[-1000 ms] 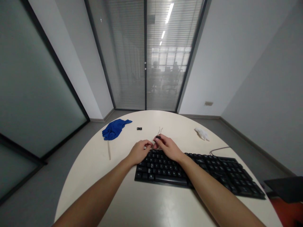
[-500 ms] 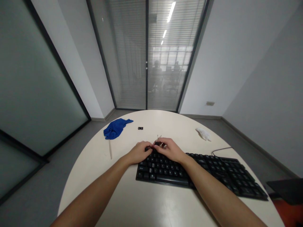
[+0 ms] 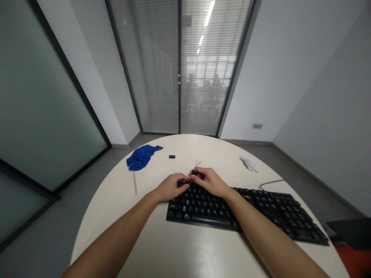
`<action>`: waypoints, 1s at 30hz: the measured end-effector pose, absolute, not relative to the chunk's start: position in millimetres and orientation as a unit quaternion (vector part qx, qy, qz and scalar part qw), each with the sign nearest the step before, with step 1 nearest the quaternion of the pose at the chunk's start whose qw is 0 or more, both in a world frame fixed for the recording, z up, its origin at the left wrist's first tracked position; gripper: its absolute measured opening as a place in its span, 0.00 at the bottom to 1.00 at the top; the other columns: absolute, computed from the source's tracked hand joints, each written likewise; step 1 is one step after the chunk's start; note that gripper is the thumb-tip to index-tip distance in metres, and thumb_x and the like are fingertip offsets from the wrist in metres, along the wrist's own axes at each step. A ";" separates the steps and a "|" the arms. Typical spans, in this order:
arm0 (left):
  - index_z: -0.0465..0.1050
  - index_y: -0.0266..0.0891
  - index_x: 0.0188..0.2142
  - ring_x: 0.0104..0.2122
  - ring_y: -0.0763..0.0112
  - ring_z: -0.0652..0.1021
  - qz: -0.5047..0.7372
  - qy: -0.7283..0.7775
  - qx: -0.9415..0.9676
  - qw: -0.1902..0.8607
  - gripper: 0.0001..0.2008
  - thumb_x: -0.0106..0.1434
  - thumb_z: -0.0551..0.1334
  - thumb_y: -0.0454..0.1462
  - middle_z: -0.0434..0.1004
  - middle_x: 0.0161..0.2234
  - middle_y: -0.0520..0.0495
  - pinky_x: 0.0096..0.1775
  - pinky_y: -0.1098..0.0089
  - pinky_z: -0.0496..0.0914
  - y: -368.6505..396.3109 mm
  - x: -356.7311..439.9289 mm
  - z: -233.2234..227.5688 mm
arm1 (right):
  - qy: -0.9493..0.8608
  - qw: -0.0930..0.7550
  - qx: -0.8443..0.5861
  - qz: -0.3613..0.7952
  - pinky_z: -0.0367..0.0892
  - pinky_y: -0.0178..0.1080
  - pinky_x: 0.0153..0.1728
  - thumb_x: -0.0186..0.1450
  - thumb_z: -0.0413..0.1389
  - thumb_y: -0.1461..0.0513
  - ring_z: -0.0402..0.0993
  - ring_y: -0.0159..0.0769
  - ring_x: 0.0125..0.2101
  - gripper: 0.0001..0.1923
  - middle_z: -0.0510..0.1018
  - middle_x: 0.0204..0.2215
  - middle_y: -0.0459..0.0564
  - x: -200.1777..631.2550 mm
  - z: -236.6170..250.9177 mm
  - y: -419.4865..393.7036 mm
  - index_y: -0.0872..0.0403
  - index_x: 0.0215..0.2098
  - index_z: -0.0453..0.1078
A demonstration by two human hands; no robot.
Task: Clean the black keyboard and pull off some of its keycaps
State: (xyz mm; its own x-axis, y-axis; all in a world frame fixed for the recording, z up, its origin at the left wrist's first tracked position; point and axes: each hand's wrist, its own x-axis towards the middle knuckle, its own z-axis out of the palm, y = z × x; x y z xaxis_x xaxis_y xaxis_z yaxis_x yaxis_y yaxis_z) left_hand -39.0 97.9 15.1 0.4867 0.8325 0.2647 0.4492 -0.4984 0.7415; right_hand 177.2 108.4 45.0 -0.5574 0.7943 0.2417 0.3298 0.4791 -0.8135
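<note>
A black keyboard [image 3: 207,220] lies on the round table, its left part under my hands. My left hand [image 3: 171,187] is at the keyboard's far left corner, thumb on the top row and fingers curled at the back edge. Just right of it, my right hand [image 3: 211,182] is closed in a pinch on a small wire keycap puller [image 3: 194,172] with a dark body. Two thin wire ends stick up beyond the fingers. The fingertips of both hands nearly meet, and the keys right beneath them are hidden.
Two small black keycaps [image 3: 172,156] sit beyond the hands. At the left are a blue cloth [image 3: 142,157] and a pale thin stick [image 3: 135,183]. A crumpled white tissue [image 3: 249,164] lies at the right, near the keyboard cable [image 3: 271,182]. A dark chair part [image 3: 350,231] stands at the table's right edge.
My right hand has risen slightly and shifted right, away from my left hand, with the keycap puller in its fingers. My left hand stays at the keyboard corner.
</note>
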 end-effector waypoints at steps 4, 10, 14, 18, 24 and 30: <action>0.78 0.40 0.41 0.43 0.64 0.79 0.325 0.403 0.785 0.340 0.08 0.62 0.64 0.35 0.81 0.42 0.47 0.49 0.66 0.69 98.8 -37.7 11.2 | -0.788 0.320 -0.344 0.399 0.63 0.35 0.31 0.69 0.54 0.51 0.69 0.34 0.29 0.16 0.76 0.28 0.46 178.3 46.4 108.7 0.55 0.36 0.74; 0.79 0.39 0.39 0.42 0.64 0.79 0.335 0.421 0.770 0.344 0.07 0.62 0.64 0.36 0.82 0.40 0.47 0.48 0.65 0.70 98.1 -34.2 12.1 | -0.732 0.341 -0.342 0.481 0.69 0.38 0.36 0.67 0.56 0.48 0.74 0.36 0.32 0.18 0.80 0.31 0.50 178.8 39.2 114.4 0.56 0.37 0.72; 0.77 0.39 0.39 0.42 0.64 0.79 0.342 0.422 0.762 0.354 0.06 0.61 0.64 0.35 0.81 0.40 0.46 0.49 0.64 0.70 97.7 -33.2 13.3 | -0.731 0.349 -0.375 0.450 0.69 0.37 0.34 0.66 0.56 0.48 0.74 0.35 0.30 0.19 0.80 0.29 0.50 178.0 33.8 118.2 0.56 0.37 0.72; 0.74 0.38 0.41 0.40 0.65 0.77 0.367 0.414 0.753 0.357 0.09 0.60 0.66 0.36 0.79 0.38 0.47 0.47 0.65 0.71 97.0 -33.3 13.0 | -0.742 0.338 -0.411 0.409 0.69 0.37 0.32 0.67 0.55 0.48 0.75 0.36 0.29 0.19 0.81 0.29 0.51 179.5 28.2 122.8 0.56 0.35 0.72; 0.72 0.39 0.40 0.39 0.67 0.77 0.371 0.405 0.771 0.322 0.08 0.60 0.66 0.35 0.77 0.36 0.49 0.45 0.66 0.71 94.3 -34.0 17.5 | -0.745 0.325 -0.416 0.408 0.69 0.38 0.34 0.68 0.53 0.50 0.76 0.37 0.30 0.18 0.81 0.29 0.51 181.2 26.5 124.9 0.56 0.34 0.73; 0.74 0.39 0.39 0.37 0.68 0.77 0.366 0.400 0.781 0.310 0.06 0.61 0.66 0.35 0.77 0.34 0.50 0.44 0.67 0.70 95.1 -34.7 18.2 | -0.742 0.307 -0.406 0.436 0.70 0.39 0.38 0.68 0.53 0.50 0.77 0.38 0.33 0.18 0.82 0.30 0.51 179.4 31.1 122.1 0.56 0.35 0.72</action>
